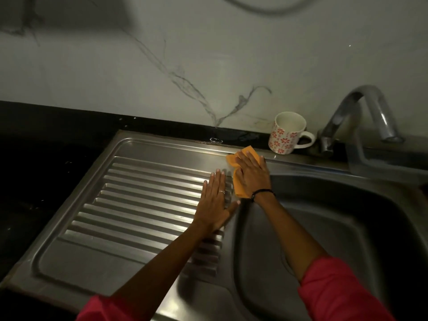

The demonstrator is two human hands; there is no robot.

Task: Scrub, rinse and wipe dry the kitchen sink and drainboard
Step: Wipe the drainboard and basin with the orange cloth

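A stainless steel ribbed drainboard [129,200] fills the left and middle of the view, with the sink basin [335,228] to its right. My right hand [252,174] presses flat on an orange cloth [239,186] at the far corner where the drainboard meets the basin rim. Part of the cloth shows beyond the fingertips and under the palm. My left hand [214,202] lies flat, fingers straight, on the ribs just left of the cloth, holding nothing.
A white mug with red flowers [286,135] stands on the back ledge right behind the cloth. A metal tap [361,110] arches over the basin at the far right. Dark countertop [27,170] borders the drainboard on the left; a marbled wall rises behind.
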